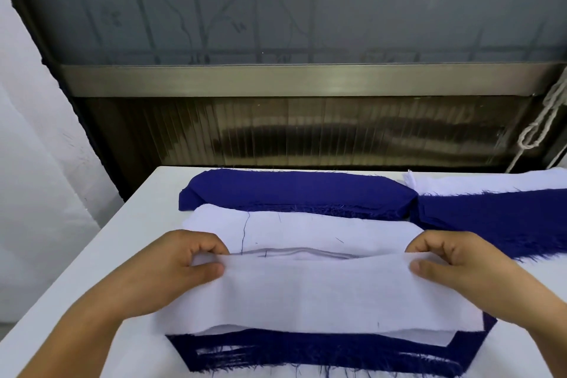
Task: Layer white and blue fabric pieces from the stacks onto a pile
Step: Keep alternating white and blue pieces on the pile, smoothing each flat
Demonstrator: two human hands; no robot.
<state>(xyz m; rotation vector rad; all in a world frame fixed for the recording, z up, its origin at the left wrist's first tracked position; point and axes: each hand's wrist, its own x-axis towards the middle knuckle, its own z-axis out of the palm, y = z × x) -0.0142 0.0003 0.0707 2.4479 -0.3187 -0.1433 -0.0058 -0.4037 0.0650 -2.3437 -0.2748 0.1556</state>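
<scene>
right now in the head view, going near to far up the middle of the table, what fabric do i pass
blue piece on the pile → white piece held by both hands → white stack → blue stack → far table edge

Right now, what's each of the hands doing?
Left hand: pinching the left end of the white fabric piece.
Right hand: pinching the right end of the same piece.

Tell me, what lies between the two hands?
Head view: a white fabric piece spans from the left hand to the right hand, both pinching its far edge.
</scene>
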